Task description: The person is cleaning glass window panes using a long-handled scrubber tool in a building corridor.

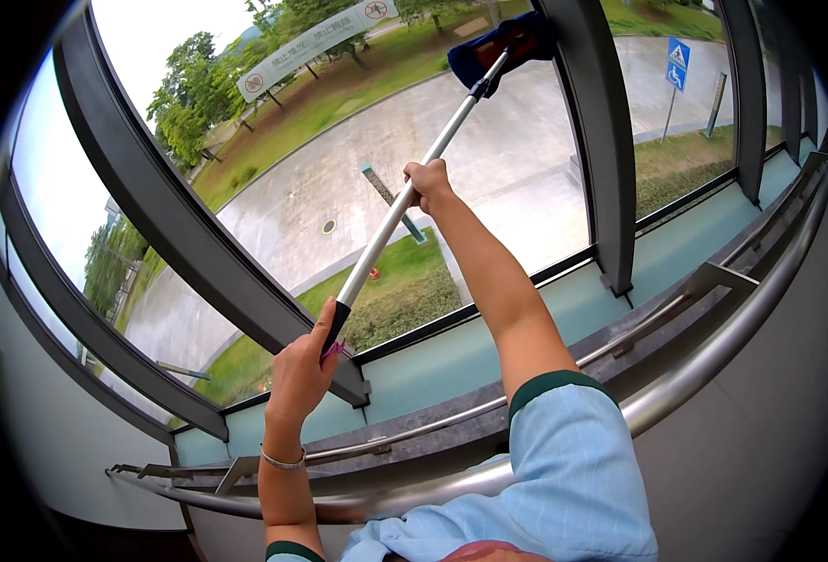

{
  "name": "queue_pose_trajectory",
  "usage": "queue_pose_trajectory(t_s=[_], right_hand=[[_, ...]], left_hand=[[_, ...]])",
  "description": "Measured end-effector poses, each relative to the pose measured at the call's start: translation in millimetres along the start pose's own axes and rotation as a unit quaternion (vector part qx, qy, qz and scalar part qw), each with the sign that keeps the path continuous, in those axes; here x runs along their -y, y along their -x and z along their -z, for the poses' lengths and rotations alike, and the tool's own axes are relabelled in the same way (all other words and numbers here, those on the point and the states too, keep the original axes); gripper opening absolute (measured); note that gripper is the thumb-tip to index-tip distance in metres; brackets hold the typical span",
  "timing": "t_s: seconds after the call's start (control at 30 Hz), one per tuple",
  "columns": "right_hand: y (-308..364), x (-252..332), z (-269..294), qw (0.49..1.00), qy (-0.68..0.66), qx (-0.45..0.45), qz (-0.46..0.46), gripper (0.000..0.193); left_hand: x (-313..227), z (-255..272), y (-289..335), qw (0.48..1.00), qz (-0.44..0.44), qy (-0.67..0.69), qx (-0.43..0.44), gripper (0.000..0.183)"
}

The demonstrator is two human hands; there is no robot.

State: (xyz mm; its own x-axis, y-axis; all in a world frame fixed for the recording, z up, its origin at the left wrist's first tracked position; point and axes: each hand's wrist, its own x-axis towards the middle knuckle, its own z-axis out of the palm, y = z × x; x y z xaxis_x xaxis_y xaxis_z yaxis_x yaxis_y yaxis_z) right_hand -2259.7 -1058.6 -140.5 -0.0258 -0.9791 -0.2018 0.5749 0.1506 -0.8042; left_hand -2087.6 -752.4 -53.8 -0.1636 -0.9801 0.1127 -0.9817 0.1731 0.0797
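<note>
A long silver pole slants up across the view, with a dark blue cloth mop head on its far end. The mop head lies against the window pane, right beside a dark upright frame post. My left hand is closed around the black grip at the pole's lower end, its index finger stretched along it. A bit of pink cord hangs by that grip. Farther up, my right hand wraps round the bare metal of the pole, arm reaching forward.
Dark window posts divide the glass wall. A thick steel handrail with a thinner rail behind it runs between me and the glass. A sign strip is on the pane at upper left. Outside are paving, grass, trees and a blue sign.
</note>
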Motion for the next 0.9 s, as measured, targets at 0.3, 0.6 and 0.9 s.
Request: queue_pose_trajectory(t_s=[0.3, 0.6, 0.9], right_hand=[[0.5, -12.9, 29.8, 0.999, -0.002, -0.023, -0.027, 0.016], [-2.3, -31.3, 50.8, 0.996, -0.002, -0.063, -0.057, 0.015], [-10.2, -46.2, 76.0, 0.994, 0.014, -0.063, -0.083, 0.023]], left_hand=[[-24.5, 22.2, 12.4, 0.996, 0.003, -0.075, 0.039, 0.077], [-25.7, 21.6, 17.1, 0.994, -0.021, -0.095, 0.043, 0.078], [-36.7, 17.8, 17.1, 0.991, -0.022, -0.11, 0.073, 0.076]])
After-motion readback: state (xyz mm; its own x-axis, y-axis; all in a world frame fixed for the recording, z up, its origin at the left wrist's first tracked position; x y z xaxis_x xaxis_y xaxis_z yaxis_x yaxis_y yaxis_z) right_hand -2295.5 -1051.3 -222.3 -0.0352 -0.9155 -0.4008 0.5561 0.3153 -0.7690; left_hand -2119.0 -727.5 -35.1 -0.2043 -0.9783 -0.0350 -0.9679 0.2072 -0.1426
